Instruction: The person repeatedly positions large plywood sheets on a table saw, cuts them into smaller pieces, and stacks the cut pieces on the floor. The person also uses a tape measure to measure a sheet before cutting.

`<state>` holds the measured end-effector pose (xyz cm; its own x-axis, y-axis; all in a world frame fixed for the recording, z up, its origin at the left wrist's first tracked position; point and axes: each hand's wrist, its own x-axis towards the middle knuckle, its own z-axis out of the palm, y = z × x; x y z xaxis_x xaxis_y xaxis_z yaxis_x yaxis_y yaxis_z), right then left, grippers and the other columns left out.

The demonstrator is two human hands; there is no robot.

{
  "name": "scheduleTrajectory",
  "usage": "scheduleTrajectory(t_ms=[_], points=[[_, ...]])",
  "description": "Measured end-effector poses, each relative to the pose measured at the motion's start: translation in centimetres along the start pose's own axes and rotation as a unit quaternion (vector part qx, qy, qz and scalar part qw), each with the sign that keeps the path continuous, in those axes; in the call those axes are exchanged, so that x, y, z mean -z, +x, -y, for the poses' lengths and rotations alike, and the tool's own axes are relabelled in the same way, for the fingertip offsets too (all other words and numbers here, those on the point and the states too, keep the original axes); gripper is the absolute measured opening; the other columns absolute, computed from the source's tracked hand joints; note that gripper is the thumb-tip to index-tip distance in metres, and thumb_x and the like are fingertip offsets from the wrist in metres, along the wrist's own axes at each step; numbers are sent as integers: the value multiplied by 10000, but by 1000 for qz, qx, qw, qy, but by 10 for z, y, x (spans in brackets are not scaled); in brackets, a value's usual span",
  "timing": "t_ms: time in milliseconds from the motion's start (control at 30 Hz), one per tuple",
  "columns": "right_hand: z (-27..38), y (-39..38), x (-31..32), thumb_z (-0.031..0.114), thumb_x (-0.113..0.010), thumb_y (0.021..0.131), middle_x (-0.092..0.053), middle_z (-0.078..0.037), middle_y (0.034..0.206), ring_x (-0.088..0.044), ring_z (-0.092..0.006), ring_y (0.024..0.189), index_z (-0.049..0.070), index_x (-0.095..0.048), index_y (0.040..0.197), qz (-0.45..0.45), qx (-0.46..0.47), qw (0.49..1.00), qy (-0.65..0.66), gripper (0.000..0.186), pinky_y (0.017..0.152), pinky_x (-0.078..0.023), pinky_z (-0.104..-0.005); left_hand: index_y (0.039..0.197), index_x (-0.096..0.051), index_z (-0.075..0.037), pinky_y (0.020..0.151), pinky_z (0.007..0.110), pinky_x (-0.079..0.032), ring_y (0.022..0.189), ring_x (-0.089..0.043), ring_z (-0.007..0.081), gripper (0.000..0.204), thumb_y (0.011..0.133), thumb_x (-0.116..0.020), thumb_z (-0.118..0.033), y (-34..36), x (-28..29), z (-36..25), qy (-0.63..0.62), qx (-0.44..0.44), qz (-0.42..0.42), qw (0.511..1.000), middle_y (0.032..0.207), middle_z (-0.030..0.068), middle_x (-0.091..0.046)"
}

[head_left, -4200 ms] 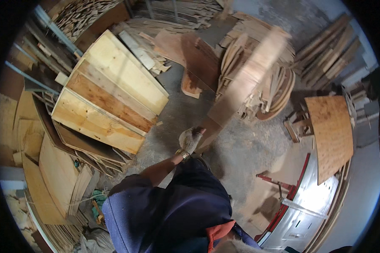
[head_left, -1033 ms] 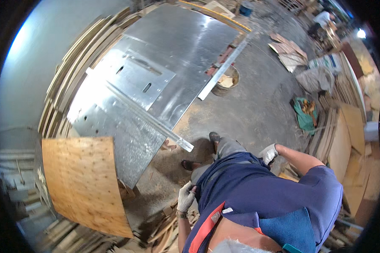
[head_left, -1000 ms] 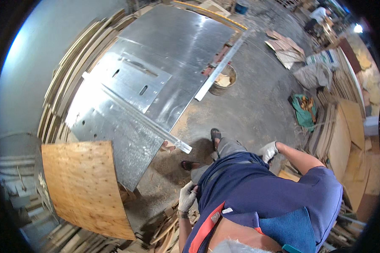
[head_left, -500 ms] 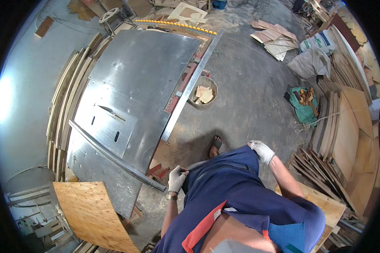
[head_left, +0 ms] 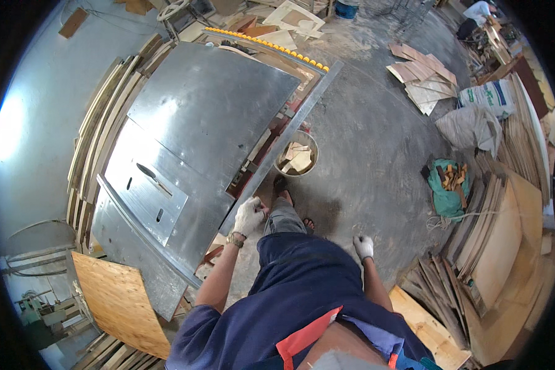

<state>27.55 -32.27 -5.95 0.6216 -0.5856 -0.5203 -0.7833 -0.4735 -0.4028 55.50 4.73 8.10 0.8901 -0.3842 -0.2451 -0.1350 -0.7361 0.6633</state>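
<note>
My left hand point(head_left: 250, 216), in a white work glove with a watch at the wrist, is raised beside the long metal rail point(head_left: 283, 139) along the saw table's right side. Its fingers are curled in, and nothing shows in them. My right hand point(head_left: 363, 246), also gloved, hangs low beside my dark blue shirt point(head_left: 308, 271), its fingers loosely bent and a little apart, holding nothing. The steel table saw point(head_left: 209, 92) lies to my left, with its blade point(head_left: 145, 170) standing up through a slot. A metal fence bar point(head_left: 142, 228) crosses its near part.
A round bin point(head_left: 315, 159) of wood offcuts stands beside the table, close to my feet. Thin boards point(head_left: 422, 77) lie on the floor ahead. Sacks point(head_left: 472, 128), a green bag of scraps point(head_left: 444, 200) and leaning panels point(head_left: 496, 240) line the right. A plywood sheet point(head_left: 117, 299) leans at near left.
Both hands have let go of my shirt hem. The left has risen forward toward the table rail; the right has dropped to my side. My feet have moved forward, nearer the bin.
</note>
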Motion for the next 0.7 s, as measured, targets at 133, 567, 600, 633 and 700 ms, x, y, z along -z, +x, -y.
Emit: scheduleTrajectory(t_ms=[133,567,600,633,700], points=[[-25,-2,15,304,-663,837,-664,-178,688,-655,-287,603,-23,-688,819,25,-124,990,67,328,584,-497,-427,915,-645,-49,680,397,-503,773,-657,283,224,814,-733,-229,76,10,-14,-28,19,-1,999,874,119,-626],[62,58,18,241,-617,873,-700,-197,857,-689,-274,744,-31,-692,988,98,-128,985,61,305,664,-525,-386,941,-638,-97,752,480,-493,881,-628,377,211,812,-677,-260,255,34,-60,12,-14,92,996,936,145,-598],[63,68,22,241,-614,874,-701,-200,868,-691,-278,758,-31,-692,994,102,-127,985,60,308,673,-526,-387,941,-634,-95,758,483,-492,892,-624,384,212,815,-676,-261,271,37,-66,15,-35,80,996,941,149,-597],[65,79,26,241,-612,874,-701,-203,879,-692,-282,772,-31,-691,999,107,-125,985,59,310,682,-527,-388,942,-631,-92,764,487,-491,903,-620,390,214,819,-675,-262,287,40,-72,21,-48,75,996,947,154,-595],[64,96,36,241,-606,876,-702,-208,900,-695,-290,801,-31,-690,1010,118,-128,983,52,315,700,-528,-391,955,-622,-84,782,498,-487,942,-604,409,224,832,-666,-265,306,41,-88,34,-40,86,995,965,167,-592]])
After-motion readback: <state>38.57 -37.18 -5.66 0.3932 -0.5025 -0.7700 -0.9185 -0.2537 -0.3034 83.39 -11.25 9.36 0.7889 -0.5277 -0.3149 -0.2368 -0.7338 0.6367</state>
